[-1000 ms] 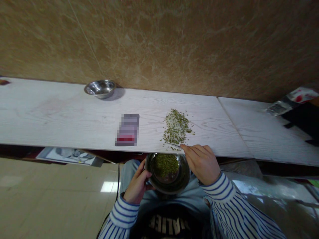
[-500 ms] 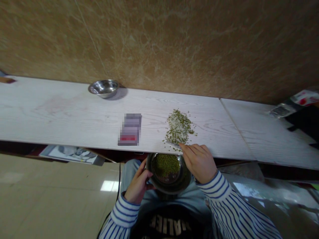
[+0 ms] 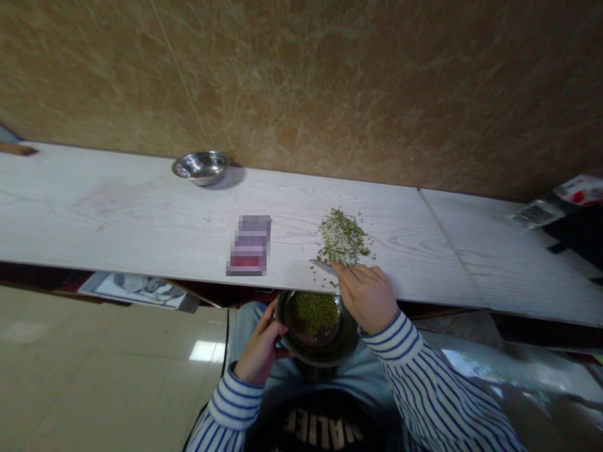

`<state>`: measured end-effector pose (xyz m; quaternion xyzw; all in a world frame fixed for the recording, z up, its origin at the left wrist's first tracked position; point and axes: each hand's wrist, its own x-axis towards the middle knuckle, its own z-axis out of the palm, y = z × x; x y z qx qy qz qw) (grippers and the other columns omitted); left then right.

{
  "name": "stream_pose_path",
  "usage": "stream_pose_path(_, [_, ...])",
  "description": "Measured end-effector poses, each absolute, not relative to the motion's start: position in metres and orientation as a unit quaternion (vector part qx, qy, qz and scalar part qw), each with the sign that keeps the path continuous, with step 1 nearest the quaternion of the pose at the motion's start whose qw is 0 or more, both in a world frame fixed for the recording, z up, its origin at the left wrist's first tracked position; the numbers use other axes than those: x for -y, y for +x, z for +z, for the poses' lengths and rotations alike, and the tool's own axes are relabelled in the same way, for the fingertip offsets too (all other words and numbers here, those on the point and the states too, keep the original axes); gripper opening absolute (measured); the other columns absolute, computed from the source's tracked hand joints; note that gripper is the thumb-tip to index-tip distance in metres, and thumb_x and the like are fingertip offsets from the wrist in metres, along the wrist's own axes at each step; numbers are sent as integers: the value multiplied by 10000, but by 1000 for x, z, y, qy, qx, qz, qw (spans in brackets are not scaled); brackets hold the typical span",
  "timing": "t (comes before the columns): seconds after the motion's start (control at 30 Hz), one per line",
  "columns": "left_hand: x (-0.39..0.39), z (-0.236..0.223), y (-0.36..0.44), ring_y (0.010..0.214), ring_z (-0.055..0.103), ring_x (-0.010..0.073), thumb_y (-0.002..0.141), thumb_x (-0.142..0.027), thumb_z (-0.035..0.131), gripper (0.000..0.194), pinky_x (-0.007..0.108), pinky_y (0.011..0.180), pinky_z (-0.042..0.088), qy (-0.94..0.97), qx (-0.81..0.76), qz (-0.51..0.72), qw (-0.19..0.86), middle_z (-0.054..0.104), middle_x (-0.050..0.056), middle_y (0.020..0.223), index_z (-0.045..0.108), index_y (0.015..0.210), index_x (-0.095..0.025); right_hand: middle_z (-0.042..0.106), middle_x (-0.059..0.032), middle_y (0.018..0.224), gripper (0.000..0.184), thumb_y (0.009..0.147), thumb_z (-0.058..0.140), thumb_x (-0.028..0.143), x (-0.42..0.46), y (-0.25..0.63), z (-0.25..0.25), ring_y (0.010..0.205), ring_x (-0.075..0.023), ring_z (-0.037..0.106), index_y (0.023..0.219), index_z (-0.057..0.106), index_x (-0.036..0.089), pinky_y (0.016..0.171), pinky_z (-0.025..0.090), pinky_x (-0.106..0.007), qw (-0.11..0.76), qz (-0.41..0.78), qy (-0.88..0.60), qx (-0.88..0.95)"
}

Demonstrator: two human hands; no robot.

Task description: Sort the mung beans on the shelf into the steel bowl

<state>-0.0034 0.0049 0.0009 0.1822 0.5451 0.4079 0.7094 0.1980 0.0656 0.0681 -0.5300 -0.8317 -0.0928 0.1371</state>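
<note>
My left hand [image 3: 262,344] grips the left rim of a metal bowl [image 3: 320,361], thumb on the edge, below the table's front edge and over my lap. Mung beans [image 3: 315,312] cover part of the bowl's inside. My right hand [image 3: 367,294] is closed around a knife [image 3: 323,267]; its thin metal blade points left and lies low over the tabletop, and the handle is hidden in my fingers. Just beyond the blade, green beans mixed with white grains [image 3: 343,235] are spread in a loose pile, with a few strays near the edge.
On the white wood-grain table [image 3: 117,213], a smaller shiny bowl [image 3: 202,168] stands by the marbled wall [image 3: 301,88]. A blurred-out phone-like object [image 3: 249,246] lies left of the pile. Packaging and a black item [image 3: 572,220] sit at the far right. An open drawer [image 3: 136,290] shows below left.
My right hand and the knife have moved slightly away from the table's front edge and leftward, up to the near side of the pile. My left hand still holds the bowl.
</note>
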Motion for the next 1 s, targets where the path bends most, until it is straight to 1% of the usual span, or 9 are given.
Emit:
stream_pose_path(0.17, [-7, 3, -9, 658, 539, 154, 656, -147, 504, 662, 305, 501, 492, 188, -549, 414, 701, 579, 7, 906, 410, 1288, -320, 681, -33, 886, 286, 861, 463, 153, -66, 195, 71, 830, -168, 540, 1122, 570, 193, 703, 278, -310, 123, -79, -514, 846])
stream_pose_path(0.33, [-12, 6, -12, 665, 547, 165, 650, -142, 510, 684, 316, 518, 496, 183, -559, 411, 697, 575, 2, 807, 399, 1306, -302, 676, -39, 975, 267, 842, 473, 111, -61, 199, 74, 876, -156, 543, 1067, 588, 197, 723, 282, -312, 127, -72, -484, 863])
stream_pose_path(0.67, [-16, 4, -5, 677, 540, 168, 664, -157, 514, 662, 313, 520, 495, 204, -539, 398, 714, 567, -5, 779, 411, 1300, -305, 676, -14, 979, 197, 872, 476, 159, -49, 211, 77, 907, -156, 547, 1029, 580, 215, 742, 275, -318, 137, -52, -425, 893])
stream_pose_path(0.87, [-16, 4, 7, 611, 540, 146, 656, -142, 513, 677, 296, 496, 482, 201, -524, 396, 727, 596, 6, 852, 404, 1308, -287, 678, -36, 938, 232, 879, 459, 156, -42, 232, 79, 878, -145, 559, 1076, 578, 186, 733, 296, -301, 168, -58, -483, 857])
stream_pose_path(1.0, [-14, 5, 19, 596, 532, 132, 648, -136, 522, 670, 267, 485, 466, 191, -513, 396, 737, 592, 0, 847, 421, 1295, -277, 680, -30, 920, 245, 879, 458, 155, -41, 244, 74, 839, -144, 563, 1089, 582, 181, 709, 300, -301, 159, -80, -519, 836])
